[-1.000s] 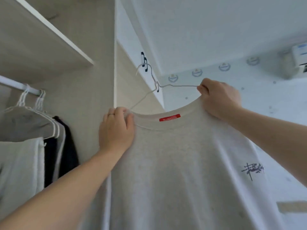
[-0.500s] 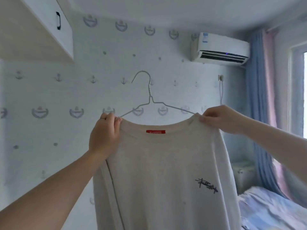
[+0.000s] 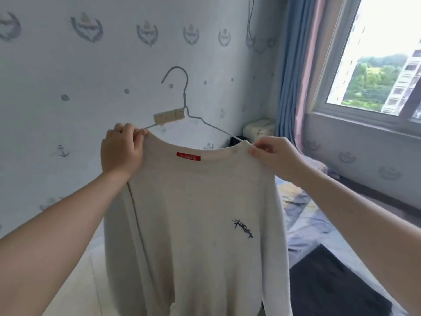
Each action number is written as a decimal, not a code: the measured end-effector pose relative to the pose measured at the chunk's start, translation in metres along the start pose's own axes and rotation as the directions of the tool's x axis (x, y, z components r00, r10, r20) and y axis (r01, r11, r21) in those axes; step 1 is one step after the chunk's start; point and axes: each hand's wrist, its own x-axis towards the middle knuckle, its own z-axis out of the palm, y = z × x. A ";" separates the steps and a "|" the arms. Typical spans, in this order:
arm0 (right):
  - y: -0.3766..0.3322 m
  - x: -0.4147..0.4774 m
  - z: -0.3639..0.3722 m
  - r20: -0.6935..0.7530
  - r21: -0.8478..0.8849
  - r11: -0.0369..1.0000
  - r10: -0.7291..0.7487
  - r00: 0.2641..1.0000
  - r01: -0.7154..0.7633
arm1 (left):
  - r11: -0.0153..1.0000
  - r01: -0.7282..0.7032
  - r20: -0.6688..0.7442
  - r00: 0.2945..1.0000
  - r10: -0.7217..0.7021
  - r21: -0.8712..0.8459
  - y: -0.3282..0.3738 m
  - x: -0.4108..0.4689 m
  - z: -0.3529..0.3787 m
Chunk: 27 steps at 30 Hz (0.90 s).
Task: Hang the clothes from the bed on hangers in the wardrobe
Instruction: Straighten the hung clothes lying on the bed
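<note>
Pinching shirt shoulder and wire in my left hand (image 3: pixel 120 153). My right hand (image 3: pixel 276 158) pinches other shoulder. White shirt (image 3: pixel 193 224) hangs on wire hanger (image 3: pixel 185 96), up in front of wall (image 3: pixel 68 115). Bed (image 3: pixel 303 224) low on right, dark cloth (image 3: pixel 330 283) on it.

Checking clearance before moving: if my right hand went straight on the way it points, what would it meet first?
The right hand pinches the shirt over the wire hanger; beyond them probably the wall, though depth is unclear.
</note>
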 end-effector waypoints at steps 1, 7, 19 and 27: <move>0.005 0.006 0.015 -0.013 -0.005 1.000 0.024 1.000 -0.024 | 1.000 0.014 0.029 0.999 -0.014 -0.011 -0.012 0.004 0.018; 0.028 0.038 0.084 -0.054 -0.061 0.981 0.179 0.982 -0.182 | 0.997 0.036 0.214 0.977 -0.020 -0.071 -0.068 0.027 0.111; 0.108 0.089 0.101 -0.173 0.006 0.912 0.404 0.898 -0.410 | 0.966 -0.056 0.377 0.914 0.151 -0.251 -0.038 0.106 0.260; 0.197 0.142 0.073 -0.290 -0.086 0.872 0.441 0.849 -0.483 | 0.940 -0.067 0.481 0.845 0.231 -0.334 0.035 0.144 0.383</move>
